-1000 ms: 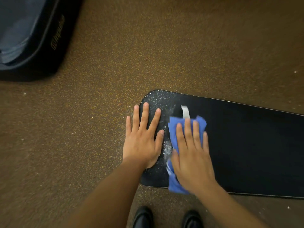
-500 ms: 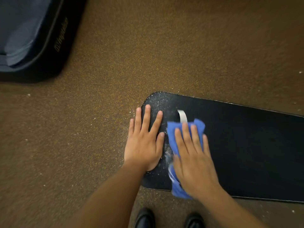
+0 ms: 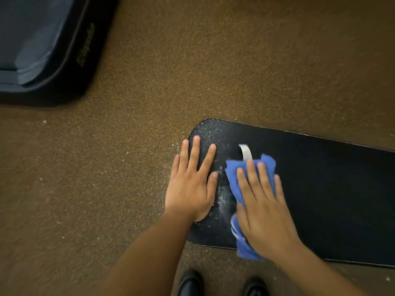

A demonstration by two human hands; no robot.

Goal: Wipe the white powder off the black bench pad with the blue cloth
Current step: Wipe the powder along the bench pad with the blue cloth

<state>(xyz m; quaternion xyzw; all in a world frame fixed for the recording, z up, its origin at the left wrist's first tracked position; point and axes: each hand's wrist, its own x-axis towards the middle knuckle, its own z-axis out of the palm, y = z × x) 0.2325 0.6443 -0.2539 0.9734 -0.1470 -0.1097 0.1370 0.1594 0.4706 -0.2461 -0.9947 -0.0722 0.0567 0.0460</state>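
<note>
The black bench pad lies across the lower right of the head view, its rounded end pointing left. White powder speckles that left end and streaks down between my hands. My left hand presses flat on the pad's left end, fingers straight and spread. My right hand lies flat on the blue cloth, pressing it onto the pad just right of the powder. The cloth's lower part hangs past the pad's near edge. A white tag pokes out above the cloth.
Brown speckled floor surrounds the pad, with scattered white specks left of it. A dark padded piece of gym equipment fills the top left corner. My two black shoes show at the bottom edge.
My right hand and the cloth have slid slightly toward the near edge and right, leaving more of the white tag showing. My left hand has stayed in place.
</note>
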